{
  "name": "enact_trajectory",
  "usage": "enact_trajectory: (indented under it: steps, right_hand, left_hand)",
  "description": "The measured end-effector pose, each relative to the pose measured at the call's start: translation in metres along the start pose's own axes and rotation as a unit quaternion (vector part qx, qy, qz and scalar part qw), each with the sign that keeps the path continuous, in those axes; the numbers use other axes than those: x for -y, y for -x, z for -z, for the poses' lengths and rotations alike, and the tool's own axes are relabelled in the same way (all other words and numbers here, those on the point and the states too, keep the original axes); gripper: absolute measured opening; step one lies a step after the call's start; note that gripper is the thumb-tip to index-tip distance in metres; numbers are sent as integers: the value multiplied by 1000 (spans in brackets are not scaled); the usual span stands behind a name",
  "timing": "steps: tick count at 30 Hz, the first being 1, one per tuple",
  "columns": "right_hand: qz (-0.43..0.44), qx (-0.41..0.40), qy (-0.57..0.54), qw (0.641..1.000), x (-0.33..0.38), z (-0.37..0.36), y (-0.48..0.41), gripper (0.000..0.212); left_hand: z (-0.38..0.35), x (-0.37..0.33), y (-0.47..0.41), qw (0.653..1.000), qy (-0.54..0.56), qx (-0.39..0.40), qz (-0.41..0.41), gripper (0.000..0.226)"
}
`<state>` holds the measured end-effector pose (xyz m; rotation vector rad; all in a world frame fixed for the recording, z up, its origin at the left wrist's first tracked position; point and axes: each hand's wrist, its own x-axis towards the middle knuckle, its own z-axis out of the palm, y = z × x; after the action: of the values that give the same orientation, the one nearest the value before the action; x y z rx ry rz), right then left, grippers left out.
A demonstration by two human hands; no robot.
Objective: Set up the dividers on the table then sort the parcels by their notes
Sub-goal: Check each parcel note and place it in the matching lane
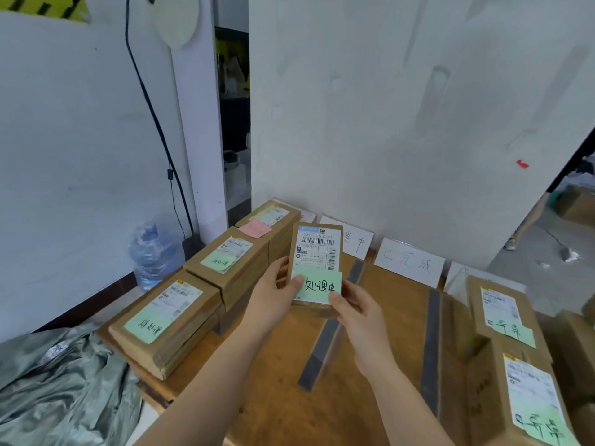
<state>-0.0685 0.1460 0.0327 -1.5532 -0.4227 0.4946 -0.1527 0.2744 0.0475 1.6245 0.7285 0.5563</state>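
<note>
I hold a brown parcel [317, 252] tilted up over the wooden table [280, 375], its white shipping label and green handwritten note facing me. My left hand [275, 292] grips its left edge, thumb on the note. My right hand [357, 313] grips its lower right corner. Two grey divider strips [325, 336] [431, 349] lie lengthwise on the table. White labelled cards [409, 262] stand along the wall at the back. Stacked parcels with green notes [161, 323] [228, 255] sit in the left section, and a pink-noted one [264, 220] lies behind them. More parcels [505, 313] [531, 400] lie in the right section.
A crumpled grey plastic bag [64, 381] lies on the floor at the left. A large water bottle [153, 252] stands by the white wall, under a black cable [151, 107]. At the far right the floor opens out, with a person's leg [528, 220] and a box.
</note>
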Motion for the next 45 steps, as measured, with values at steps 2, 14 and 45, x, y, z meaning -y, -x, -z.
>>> enact_trajectory:
  steps: [2, 14, 45]
  right_hand:
    - [-6, -12, 6, 1000, -1, -1, -20, 21]
    - [-67, -90, 64, 992, -15, -8, -117, 14]
    - [-187, -251, 225, 923, -93, -18, -274, 28]
  left_hand:
    - [-5, 3, -26, 1000, -11, -6, 17, 43]
    - [-40, 23, -127, 994, -73, 69, 45, 39]
    - [-116, 107, -300, 963, -170, 204, 44, 34]
